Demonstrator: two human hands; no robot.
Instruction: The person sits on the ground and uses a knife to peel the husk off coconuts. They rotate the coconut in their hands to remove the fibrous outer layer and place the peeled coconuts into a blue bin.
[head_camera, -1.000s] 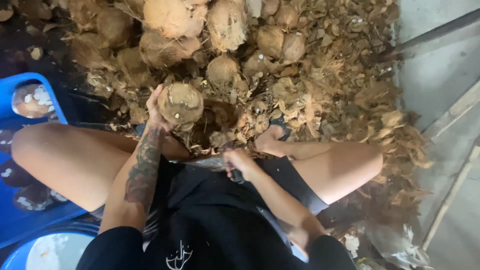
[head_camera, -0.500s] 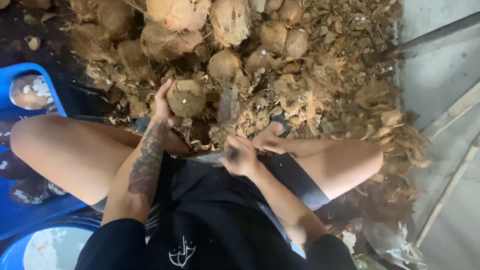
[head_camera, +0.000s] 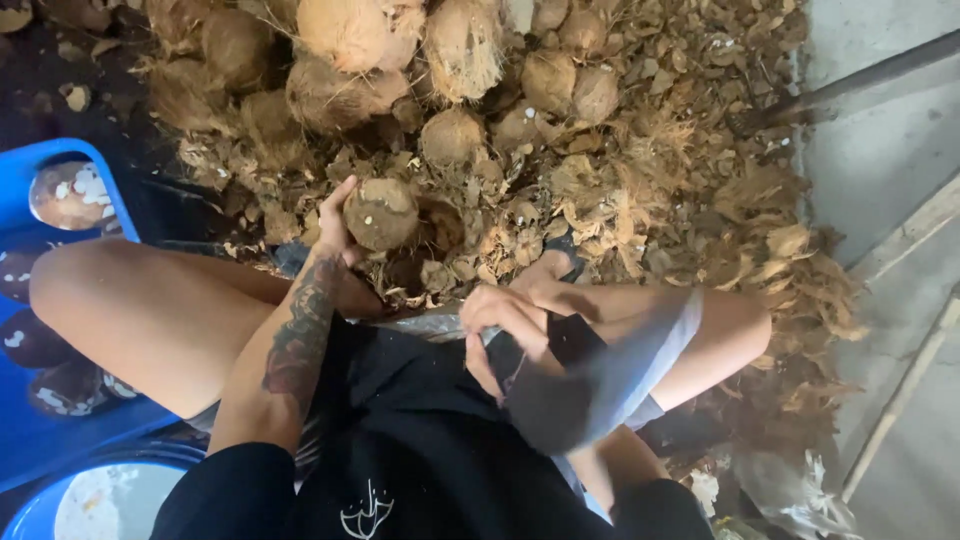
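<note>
Left hand (head_camera: 335, 225) extended, cupped; right hand (head_camera: 505, 320) blurred, fingers curled.

An informal coconut-husking work area is shown. Husked coconuts (head_camera: 400, 40) are heaped on a ground covered with torn husk fibre (head_camera: 650, 200). Blue tubs (head_camera: 60, 440) are placed beside a bare concrete floor (head_camera: 880, 150).

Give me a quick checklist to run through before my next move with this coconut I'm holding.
1. Left hand grips the coconut: ok, fingers wrap its left side.
2. Coconut clear of the husk pile: cannot tell, debris sits right beneath it.
3. Right hand free: cannot tell, it is curled over the lap and blurred.
4. Knees out of the way: ok, spread to both sides.
5. Blue crate within reach: ok, beside the left leg.
</note>
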